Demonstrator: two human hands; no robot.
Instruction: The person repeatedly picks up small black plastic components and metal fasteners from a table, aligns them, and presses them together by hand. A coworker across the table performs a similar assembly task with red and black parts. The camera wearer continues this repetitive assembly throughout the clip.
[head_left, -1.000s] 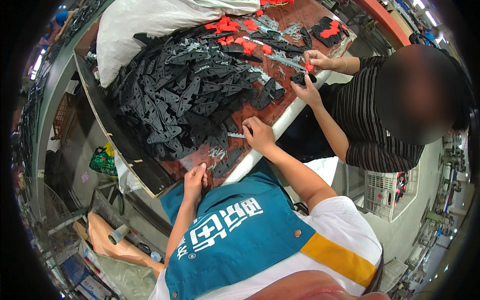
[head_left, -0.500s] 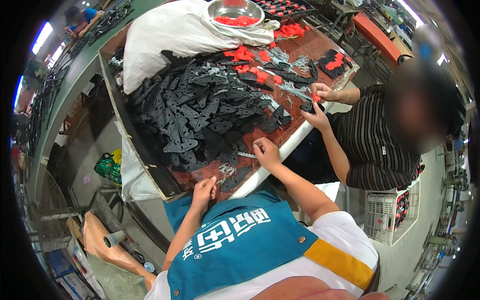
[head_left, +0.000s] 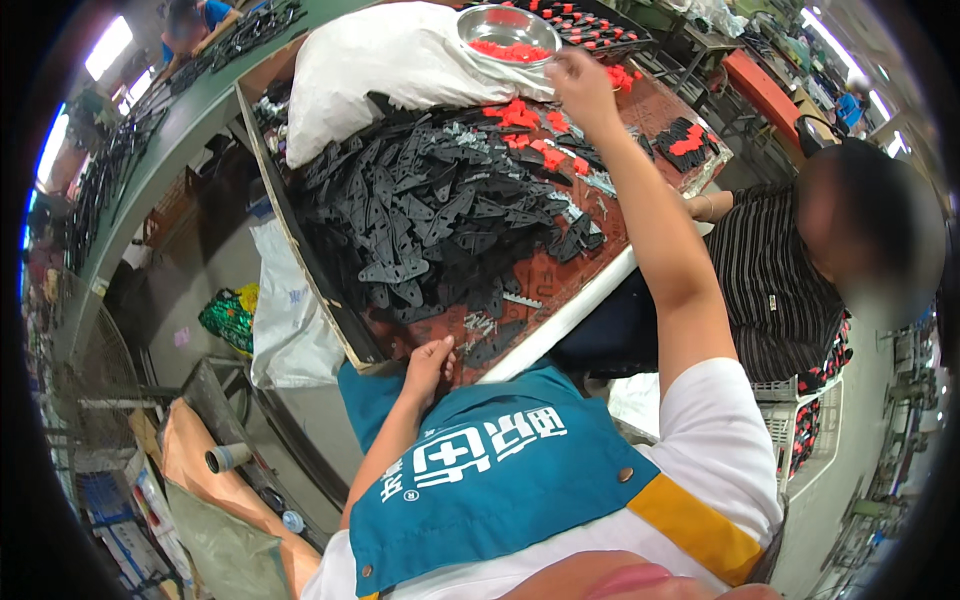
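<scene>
My right arm stretches far across the table, and my right hand (head_left: 583, 92) is beside the rim of a round metal bowl (head_left: 510, 34) holding small red plastic pieces (head_left: 515, 51). Its fingers are smeared by motion. Close to the table's near edge, my left hand (head_left: 430, 367) is closed, thumb against fingers; anything inside the pinch is hidden. Just beyond it lie small silvery metal pins (head_left: 480, 322) and a flat black part. A large heap of flat black plastic plates with holes (head_left: 430, 200) covers the table's left and middle.
A white sack (head_left: 370, 60) lies behind the heap, next to the bowl. Loose red pieces (head_left: 515, 114) are scattered on the red-brown tabletop (head_left: 590, 268). A wooden board (head_left: 290, 215) edges the left side. At right, a co-worker (head_left: 775, 270) in a striped shirt sits near a white crate (head_left: 815, 430).
My right hand has left the near edge and reached far across to the bowl. My left hand stays near the edge, still closed. The view has shifted slightly.
</scene>
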